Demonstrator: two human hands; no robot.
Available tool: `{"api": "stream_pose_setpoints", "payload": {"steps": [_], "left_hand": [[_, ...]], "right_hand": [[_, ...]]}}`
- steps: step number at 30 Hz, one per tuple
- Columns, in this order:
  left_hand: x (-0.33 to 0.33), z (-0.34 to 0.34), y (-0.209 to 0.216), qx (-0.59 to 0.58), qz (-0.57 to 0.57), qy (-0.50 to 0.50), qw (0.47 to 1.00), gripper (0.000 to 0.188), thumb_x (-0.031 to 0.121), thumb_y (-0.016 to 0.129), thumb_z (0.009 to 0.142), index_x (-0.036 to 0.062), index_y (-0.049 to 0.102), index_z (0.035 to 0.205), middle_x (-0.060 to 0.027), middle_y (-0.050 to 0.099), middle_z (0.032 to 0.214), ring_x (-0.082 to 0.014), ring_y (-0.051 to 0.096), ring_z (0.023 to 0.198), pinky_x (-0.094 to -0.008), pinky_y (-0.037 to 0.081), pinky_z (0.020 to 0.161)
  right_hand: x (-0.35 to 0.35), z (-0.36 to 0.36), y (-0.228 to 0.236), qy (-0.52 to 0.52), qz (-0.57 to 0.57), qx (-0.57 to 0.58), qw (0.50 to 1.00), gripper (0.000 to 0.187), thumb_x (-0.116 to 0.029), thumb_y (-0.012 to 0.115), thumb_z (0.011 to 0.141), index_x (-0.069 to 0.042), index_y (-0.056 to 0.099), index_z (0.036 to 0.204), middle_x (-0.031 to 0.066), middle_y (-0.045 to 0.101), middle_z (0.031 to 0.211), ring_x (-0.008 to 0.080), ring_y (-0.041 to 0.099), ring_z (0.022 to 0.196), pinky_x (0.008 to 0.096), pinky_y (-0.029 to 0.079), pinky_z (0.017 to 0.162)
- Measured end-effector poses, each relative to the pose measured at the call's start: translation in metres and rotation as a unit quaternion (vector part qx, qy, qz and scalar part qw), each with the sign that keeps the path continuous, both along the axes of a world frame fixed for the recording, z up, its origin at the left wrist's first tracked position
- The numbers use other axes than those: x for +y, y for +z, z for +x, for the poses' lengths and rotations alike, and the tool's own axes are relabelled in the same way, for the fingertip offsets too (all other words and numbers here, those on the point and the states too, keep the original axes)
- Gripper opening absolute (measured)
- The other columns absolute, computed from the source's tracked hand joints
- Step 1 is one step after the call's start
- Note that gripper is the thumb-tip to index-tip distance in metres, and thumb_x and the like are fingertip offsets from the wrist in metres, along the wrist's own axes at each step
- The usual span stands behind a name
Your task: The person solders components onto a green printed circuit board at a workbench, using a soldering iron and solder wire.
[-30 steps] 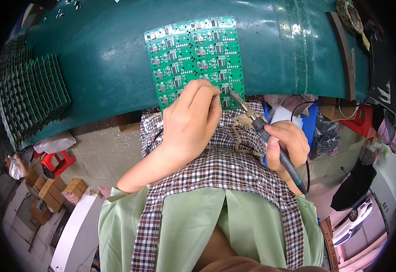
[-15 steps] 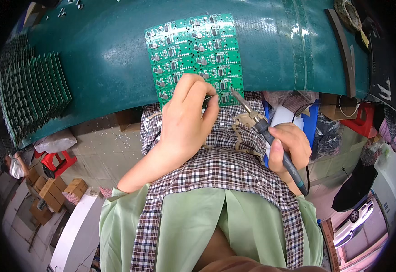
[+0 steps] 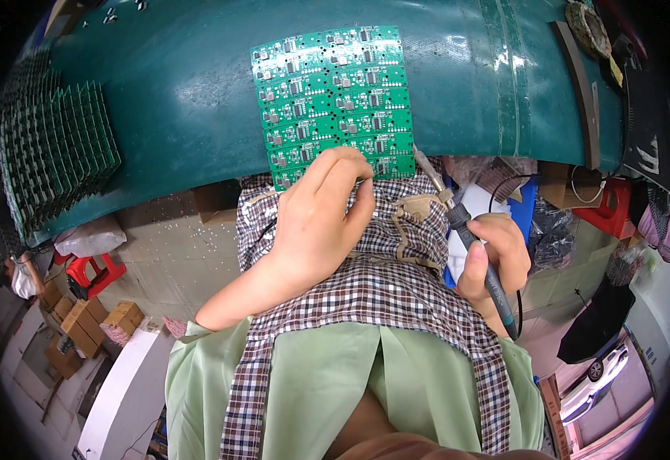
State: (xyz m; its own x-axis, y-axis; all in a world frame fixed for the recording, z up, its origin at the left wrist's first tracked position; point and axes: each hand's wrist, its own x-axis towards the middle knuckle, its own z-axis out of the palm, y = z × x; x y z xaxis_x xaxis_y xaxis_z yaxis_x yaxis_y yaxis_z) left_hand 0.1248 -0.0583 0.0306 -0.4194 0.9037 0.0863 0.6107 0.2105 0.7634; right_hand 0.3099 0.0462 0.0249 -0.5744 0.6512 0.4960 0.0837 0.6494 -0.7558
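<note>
A green panel of circuit boards [image 3: 335, 100], set with rows of small chips and parts, lies at the bench's near edge. My left hand [image 3: 321, 203] is at the panel's lower edge, thumb and fingertips pinched together. Whatever is in that pinch is too small or too hidden to make out. In my right hand [image 3: 496, 257] is a soldering iron [image 3: 469, 230] with a dark grip, held like a pen. Its metal tip points up and left, just beside the panel's lower right edge.
The green-matted bench [image 3: 174, 92] carries a rack-like row of upright circuit panels [image 3: 66, 153] at left. A dark bar [image 3: 578, 92] and a round coil-like thing [image 3: 588, 29] are at right. Red stools [image 3: 97, 274] and cardboard boxes [image 3: 85, 330] stand on the floor.
The soldering iron's tip has moved right, from over the panel's lower right part to beside its edge. My left hand has shifted slightly down and stays pinched.
</note>
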Motion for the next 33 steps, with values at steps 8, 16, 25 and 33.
{"api": "stream_pose_setpoints", "payload": {"steps": [8, 16, 25, 33], "left_hand": [[0.002, -0.002, -0.002, -0.007, 0.000, 0.027, 1.000, 0.018, -0.005, 0.065, 0.074, 0.0025, 0.058, 0.089, -0.0081, 0.062, 0.090, -0.0178, 0.053, 0.060, -0.0289, 0.042, 0.050], [0.007, -0.002, -0.007, 0.004, 0.013, 0.042, 0.999, 0.017, -0.005, 0.066, 0.074, 0.0027, 0.060, 0.088, -0.0043, 0.063, 0.087, -0.0094, 0.042, 0.048, -0.0236, 0.033, 0.043], [0.000, 0.000, 0.000, -0.016, -0.015, 0.024, 0.999, 0.018, -0.006, 0.066, 0.072, 0.0032, 0.058, 0.086, -0.0049, 0.062, 0.090, -0.0088, 0.039, 0.048, -0.0230, 0.033, 0.043], [0.002, 0.002, -0.005, -0.015, -0.013, 0.017, 1.000, 0.019, -0.005, 0.064, 0.075, 0.0018, 0.053, 0.089, -0.0120, 0.058, 0.089, -0.0286, 0.060, 0.070, -0.0353, 0.049, 0.056]], "right_hand": [[-0.004, -0.002, 0.000, 0.026, -0.044, -0.026, 0.998, 0.016, -0.007, 0.063, 0.073, 0.006, 0.063, 0.082, 0.0136, 0.060, 0.064, 0.0234, 0.058, 0.051, 0.0305, 0.046, 0.046], [-0.004, -0.007, -0.002, 0.038, -0.042, -0.032, 0.998, 0.016, -0.006, 0.065, 0.073, 0.006, 0.063, 0.083, 0.0137, 0.061, 0.065, 0.0229, 0.059, 0.051, 0.0300, 0.046, 0.046], [-0.003, 0.002, 0.003, 0.013, -0.023, -0.006, 1.000, 0.014, -0.006, 0.060, 0.068, 0.005, 0.063, 0.076, 0.0123, 0.058, 0.057, 0.0227, 0.057, 0.047, 0.0302, 0.047, 0.045], [-0.002, -0.001, 0.001, 0.034, -0.016, -0.027, 0.999, 0.016, -0.008, 0.060, 0.069, 0.006, 0.063, 0.076, 0.0124, 0.058, 0.058, 0.0225, 0.057, 0.046, 0.0301, 0.047, 0.044]]}}
